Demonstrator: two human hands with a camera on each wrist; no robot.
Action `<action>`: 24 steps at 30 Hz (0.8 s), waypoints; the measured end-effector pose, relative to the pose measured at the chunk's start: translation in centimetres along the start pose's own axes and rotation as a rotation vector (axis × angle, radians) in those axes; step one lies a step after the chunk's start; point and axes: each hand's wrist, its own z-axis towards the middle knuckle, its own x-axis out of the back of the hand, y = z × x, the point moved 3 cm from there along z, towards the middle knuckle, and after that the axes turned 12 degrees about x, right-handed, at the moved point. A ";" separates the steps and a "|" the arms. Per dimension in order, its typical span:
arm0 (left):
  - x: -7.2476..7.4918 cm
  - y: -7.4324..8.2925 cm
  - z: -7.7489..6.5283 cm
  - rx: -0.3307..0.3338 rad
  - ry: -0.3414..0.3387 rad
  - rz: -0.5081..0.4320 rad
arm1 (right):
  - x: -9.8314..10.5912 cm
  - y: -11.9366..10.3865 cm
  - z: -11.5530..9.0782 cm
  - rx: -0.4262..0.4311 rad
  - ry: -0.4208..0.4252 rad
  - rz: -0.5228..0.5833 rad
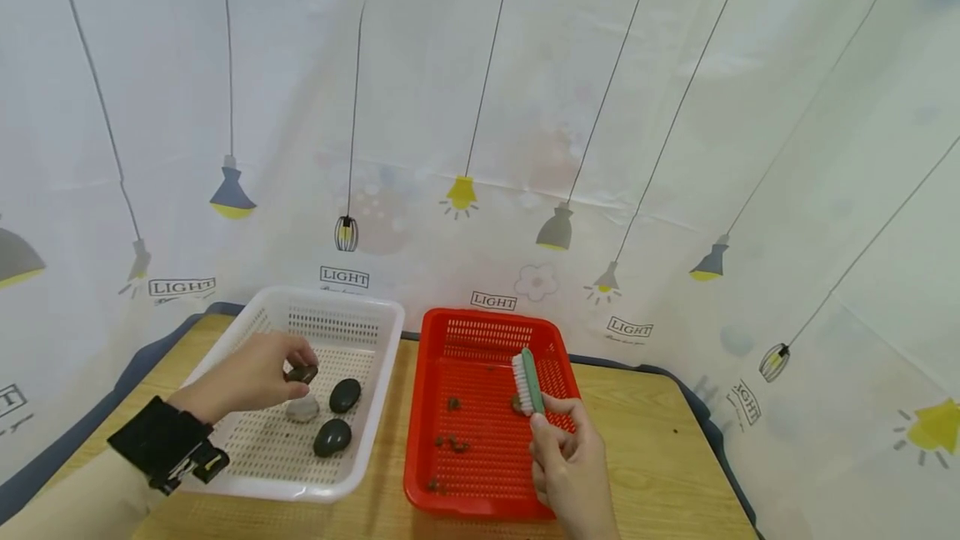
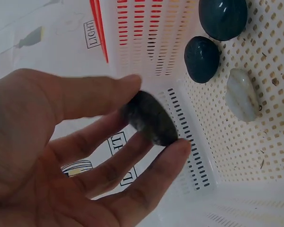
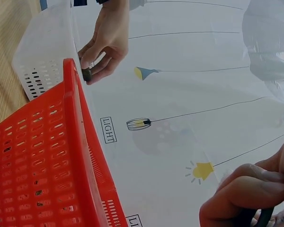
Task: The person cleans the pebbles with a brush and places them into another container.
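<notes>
Between thumb and fingertips, my left hand [image 1: 266, 369] pinches a dark stone [image 2: 151, 118] over the white basket [image 1: 300, 492]. Below it, a pale stone [image 2: 241, 94] and two dark, glossy stones [image 1: 345, 395] lie on the basket's perforated floor. My right hand [image 1: 570, 461] grips a green-backed brush [image 1: 531, 382] by its lower end, with white bristles facing left. The brush is held over the red basket [image 1: 489, 508], where several small brown bits [image 1: 457, 444] lie scattered. In the right wrist view the brush is mostly hidden by the curled fingers [image 3: 246, 194].
Both baskets stand side by side on a wooden table [image 1: 645, 440], with a narrow gap between them. A pale curtain [image 1: 480, 107] printed with hanging lamps rises behind the table's far edge. A black strap with a small device [image 1: 172, 444] circles the left wrist.
</notes>
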 end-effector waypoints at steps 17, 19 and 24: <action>-2.5 0.4 1.0 0.039 -0.331 0.127 | 0.5 -0.3 0.1 -0.010 0.018 0.007; -2.8 0.5 1.1 0.083 -0.351 0.134 | 0.6 -0.4 0.1 -0.010 0.021 0.010; -3.5 0.7 1.1 0.166 -0.418 0.185 | 0.8 -0.6 0.0 -0.013 0.028 0.014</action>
